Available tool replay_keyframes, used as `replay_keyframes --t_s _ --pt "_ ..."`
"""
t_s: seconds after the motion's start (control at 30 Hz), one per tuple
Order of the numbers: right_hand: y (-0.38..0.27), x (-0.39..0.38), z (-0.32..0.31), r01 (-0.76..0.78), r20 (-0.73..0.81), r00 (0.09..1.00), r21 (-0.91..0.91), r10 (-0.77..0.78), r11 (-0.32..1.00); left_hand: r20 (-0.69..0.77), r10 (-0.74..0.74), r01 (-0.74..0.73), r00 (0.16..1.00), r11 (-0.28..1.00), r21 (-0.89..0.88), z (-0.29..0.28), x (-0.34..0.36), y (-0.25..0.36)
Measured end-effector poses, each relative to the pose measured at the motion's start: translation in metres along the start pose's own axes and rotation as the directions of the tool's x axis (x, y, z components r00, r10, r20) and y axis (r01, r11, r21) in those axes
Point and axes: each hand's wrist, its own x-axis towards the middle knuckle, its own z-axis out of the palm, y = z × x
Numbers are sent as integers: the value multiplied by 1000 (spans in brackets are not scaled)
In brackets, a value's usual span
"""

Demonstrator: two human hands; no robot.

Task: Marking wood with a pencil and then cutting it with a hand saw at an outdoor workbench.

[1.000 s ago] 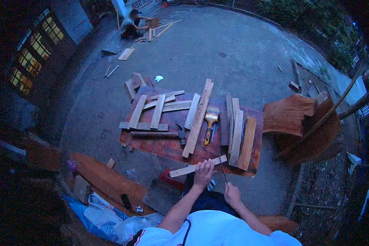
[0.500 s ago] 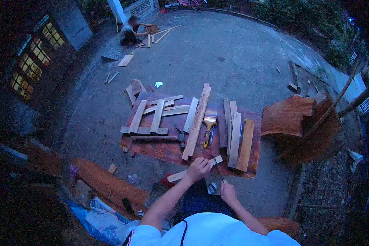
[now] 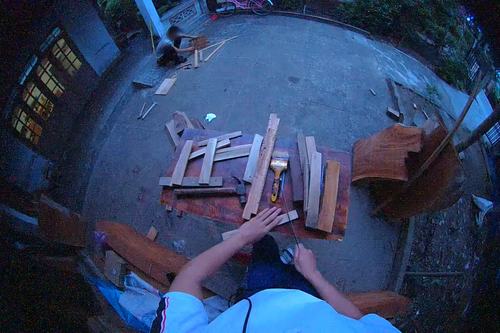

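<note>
My left hand [image 3: 261, 222] lies flat with its fingers stretched over a pale wooden strip [image 3: 288, 217], pressing on it near the board's front edge. Most of the strip is hidden under this hand. In my closed right hand [image 3: 304, 261] is a long, thin blade-like tool [image 3: 290, 224], seen nearly edge-on, so its exact kind is unclear. It crosses the strip near the right end and points away from me. Just beyond my left hand lies a rough-edged wooden plank [image 3: 262, 165]. A paintbrush [image 3: 277, 173] with a yellow and black handle is beside it.
The reddish board [image 3: 205, 208] bears several wood strips [image 3: 314, 188] and a hammer [image 3: 211, 191]. Large curved wood slabs [image 3: 386, 152] stand at the right, and another slab [image 3: 141, 250] lies at lower left. Far off, a person [image 3: 169, 47] crouches beside wood pieces.
My left hand has gone from gripping the strip to lying flat on it, shifting slightly left. The tool now reaches farther past the strip. The view has shifted slightly.
</note>
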Motion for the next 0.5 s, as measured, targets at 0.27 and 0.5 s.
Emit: replay_keyframes --t_s 0.27,0.5 --pt "-4 -19 -15 -4 76 997 35 1 999 -8 -20 19 1000 994 -109 17 -4 -4" --pt "-11 3 -15 40 -62 998 103 -33 994 48 -188 194 981 966 -170 7 7 0"
